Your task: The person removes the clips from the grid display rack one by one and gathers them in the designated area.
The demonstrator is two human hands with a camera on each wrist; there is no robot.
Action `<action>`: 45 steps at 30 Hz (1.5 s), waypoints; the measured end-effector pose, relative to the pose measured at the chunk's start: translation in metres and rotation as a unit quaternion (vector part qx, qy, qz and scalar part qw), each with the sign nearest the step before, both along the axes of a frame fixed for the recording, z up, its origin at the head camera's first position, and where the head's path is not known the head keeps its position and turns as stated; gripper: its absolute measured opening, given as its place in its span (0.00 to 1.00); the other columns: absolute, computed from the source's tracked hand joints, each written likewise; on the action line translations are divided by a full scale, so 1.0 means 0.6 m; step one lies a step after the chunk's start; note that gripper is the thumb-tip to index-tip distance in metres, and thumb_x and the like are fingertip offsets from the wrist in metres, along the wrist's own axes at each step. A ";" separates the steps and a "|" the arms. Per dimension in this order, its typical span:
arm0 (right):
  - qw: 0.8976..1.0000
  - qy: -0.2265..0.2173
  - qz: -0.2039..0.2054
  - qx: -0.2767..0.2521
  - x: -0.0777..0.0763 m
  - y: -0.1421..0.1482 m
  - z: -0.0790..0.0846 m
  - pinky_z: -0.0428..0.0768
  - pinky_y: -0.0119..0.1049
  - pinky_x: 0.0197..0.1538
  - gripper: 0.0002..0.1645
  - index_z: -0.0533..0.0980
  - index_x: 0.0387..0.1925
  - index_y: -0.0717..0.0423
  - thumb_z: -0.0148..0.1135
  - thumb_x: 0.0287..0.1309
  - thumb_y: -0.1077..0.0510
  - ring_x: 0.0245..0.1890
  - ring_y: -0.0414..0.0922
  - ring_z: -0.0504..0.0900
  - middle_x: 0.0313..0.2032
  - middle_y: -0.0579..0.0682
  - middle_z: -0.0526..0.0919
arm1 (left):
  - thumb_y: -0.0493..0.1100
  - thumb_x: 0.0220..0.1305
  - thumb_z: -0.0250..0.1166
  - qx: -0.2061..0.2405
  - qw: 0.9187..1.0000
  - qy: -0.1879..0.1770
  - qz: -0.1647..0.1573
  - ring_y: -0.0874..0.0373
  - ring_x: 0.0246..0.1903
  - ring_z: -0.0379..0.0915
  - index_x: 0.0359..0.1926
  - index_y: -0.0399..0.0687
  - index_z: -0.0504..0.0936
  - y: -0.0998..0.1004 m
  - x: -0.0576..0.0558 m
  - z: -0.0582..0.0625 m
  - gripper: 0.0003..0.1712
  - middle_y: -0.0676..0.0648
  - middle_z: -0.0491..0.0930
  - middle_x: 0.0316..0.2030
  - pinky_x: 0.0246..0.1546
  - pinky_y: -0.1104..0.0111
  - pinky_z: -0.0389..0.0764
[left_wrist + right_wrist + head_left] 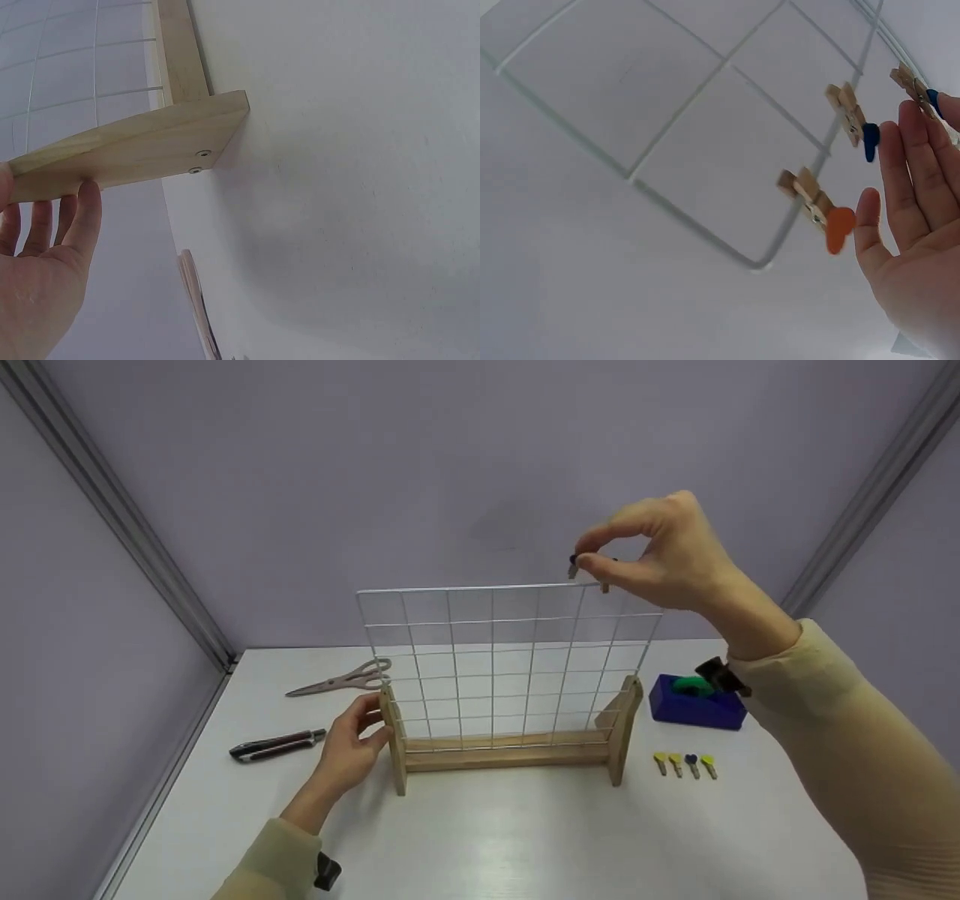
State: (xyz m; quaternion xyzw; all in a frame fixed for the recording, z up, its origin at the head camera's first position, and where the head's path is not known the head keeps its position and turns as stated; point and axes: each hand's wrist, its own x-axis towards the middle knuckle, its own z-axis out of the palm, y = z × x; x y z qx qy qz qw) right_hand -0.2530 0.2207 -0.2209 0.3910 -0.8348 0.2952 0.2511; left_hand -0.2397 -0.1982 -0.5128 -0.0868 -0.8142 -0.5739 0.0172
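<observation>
My right hand (660,555) is raised over the top wire of a white wire grid (492,660) and pinches a small wooden clothespin (911,84) by its blue decorated end. In the right wrist view, another blue-topped clothespin (847,116) and an orange heart-topped clothespin (815,206) are clipped on the grid's edge wire, the orange one nearer the corner. My left hand (351,746) grips the left wooden upright (394,742) of the stand that bears the grid. The left wrist view shows its fingers (86,214) against the wood.
Right of the stand, several heart-topped clothespins (691,765), yellow and dark blue, lie in a row. Behind them sits a blue box (697,712) with something green (691,685) in it. Scissors (337,681) and a dark pen-like tool (276,745) lie on the left.
</observation>
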 end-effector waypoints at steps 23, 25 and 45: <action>0.978 -0.175 -0.075 -0.084 0.115 0.192 -0.239 0.87 0.20 0.35 0.09 0.93 0.40 0.63 0.76 0.60 0.75 0.31 0.31 0.89 0.35 0.36 0.95 | 0.26 0.77 0.63 0.017 1.000 0.004 0.004 0.38 0.78 0.75 0.75 0.40 0.75 -0.010 0.008 -0.003 0.29 0.36 0.77 0.75 0.78 0.54 0.84; 0.965 -0.240 -0.088 -0.061 0.118 0.214 -0.285 0.89 0.23 0.34 0.06 0.93 0.41 0.62 0.76 0.64 0.71 0.31 0.31 0.90 0.35 0.43 0.96 | 0.26 0.77 0.64 0.014 1.000 0.007 0.005 0.37 0.77 0.76 0.75 0.40 0.75 -0.009 0.010 -0.002 0.29 0.36 0.77 0.74 0.79 0.51 0.83; 0.851 -0.483 -0.201 0.048 0.112 0.251 -0.528 0.85 0.32 0.26 0.07 0.93 0.36 0.57 0.75 0.69 0.59 0.27 0.41 0.85 0.27 0.47 0.91 | 0.25 0.77 0.64 0.015 1.000 0.013 0.005 0.37 0.77 0.76 0.74 0.40 0.76 -0.013 0.013 0.002 0.29 0.37 0.79 0.73 0.80 0.42 0.79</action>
